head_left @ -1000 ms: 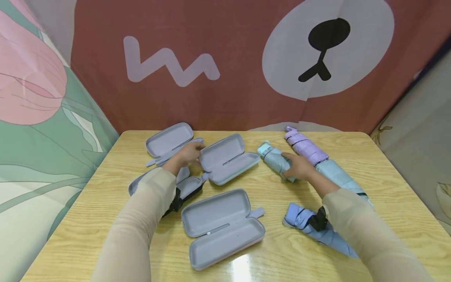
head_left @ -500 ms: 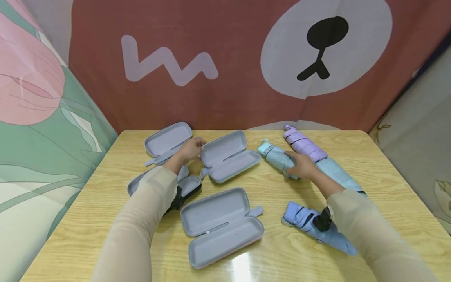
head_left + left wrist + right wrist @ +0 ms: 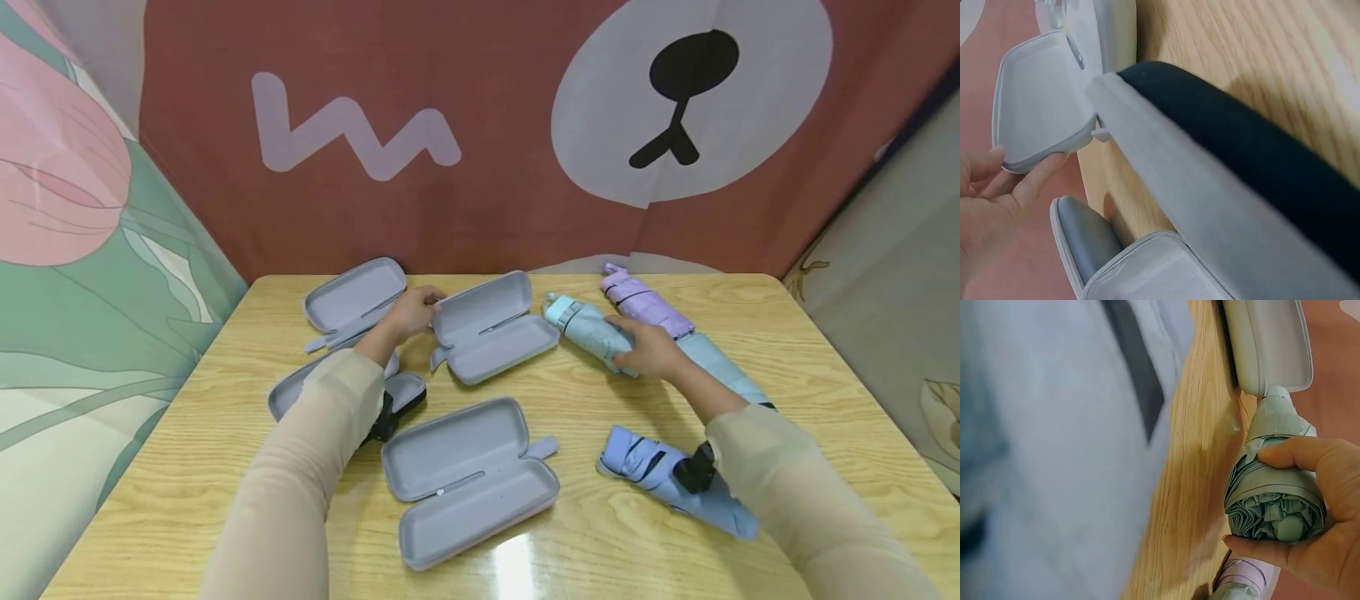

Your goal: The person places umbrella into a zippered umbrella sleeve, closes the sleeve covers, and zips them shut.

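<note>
My left hand (image 3: 411, 313) pinches the left end of the raised lid of an opened grey-lined case (image 3: 498, 346); in the left wrist view the thumb and fingers hold the lid's corner (image 3: 1041, 100). My right hand (image 3: 651, 348) grips the wide end of a folded pale teal umbrella (image 3: 588, 329). In the right wrist view, thumb and fingers curl round its pleated cloth (image 3: 1275, 478), and its narrow handle end points at the case. Between case and umbrella handle only a small gap shows in the head view.
Other opened cases lie at the back left (image 3: 356, 296), under my left forearm (image 3: 296, 392), and in front (image 3: 472, 483). A purple folded umbrella (image 3: 647, 308), another pale teal one (image 3: 720, 367) and a blue one (image 3: 675, 479) lie to the right. A printed cloth (image 3: 495, 208) hangs behind the table.
The held case has shifted slightly right and back with my left hand. The teal umbrella in my right hand has turned a little, its handle end now nearer the case.
</note>
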`<action>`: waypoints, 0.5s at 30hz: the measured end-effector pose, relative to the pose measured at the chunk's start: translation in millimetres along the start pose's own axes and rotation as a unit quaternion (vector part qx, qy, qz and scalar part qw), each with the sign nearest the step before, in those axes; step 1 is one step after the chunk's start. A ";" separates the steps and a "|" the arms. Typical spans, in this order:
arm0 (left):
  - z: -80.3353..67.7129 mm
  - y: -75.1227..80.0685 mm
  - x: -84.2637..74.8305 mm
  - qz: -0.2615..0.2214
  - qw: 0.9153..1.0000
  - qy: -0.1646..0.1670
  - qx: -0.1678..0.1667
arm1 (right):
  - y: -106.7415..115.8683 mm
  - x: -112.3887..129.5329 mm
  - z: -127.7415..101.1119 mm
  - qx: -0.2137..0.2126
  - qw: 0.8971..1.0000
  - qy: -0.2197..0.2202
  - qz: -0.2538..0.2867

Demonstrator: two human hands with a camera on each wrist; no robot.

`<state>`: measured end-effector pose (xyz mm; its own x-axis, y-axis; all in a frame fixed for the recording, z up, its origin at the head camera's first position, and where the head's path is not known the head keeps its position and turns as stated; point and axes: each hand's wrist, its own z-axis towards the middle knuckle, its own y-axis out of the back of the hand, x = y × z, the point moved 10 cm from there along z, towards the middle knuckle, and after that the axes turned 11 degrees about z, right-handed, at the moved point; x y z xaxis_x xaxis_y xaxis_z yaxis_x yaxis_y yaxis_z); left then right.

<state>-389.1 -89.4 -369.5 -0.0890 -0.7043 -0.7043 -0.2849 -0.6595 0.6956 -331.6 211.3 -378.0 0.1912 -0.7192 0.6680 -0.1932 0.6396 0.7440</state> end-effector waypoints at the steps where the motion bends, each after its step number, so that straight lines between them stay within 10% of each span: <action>1: 0.2 -0.1 -1.0 0.000 1.000 -0.003 -0.002 | 0.2 0.7 -0.4 0.000 1.000 0.003 -0.002; 15: 1.8 1.2 -7.5 0.029 1.000 0.001 -0.012 | 2.2 9.1 -3.6 0.023 1.000 0.011 -0.018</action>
<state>-390.4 -84.5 -363.6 -0.1023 -0.7416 -0.6630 -0.2571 -0.6241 0.7378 -326.8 207.1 -370.3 0.2199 -0.7351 0.6412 -0.2296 0.5998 0.7665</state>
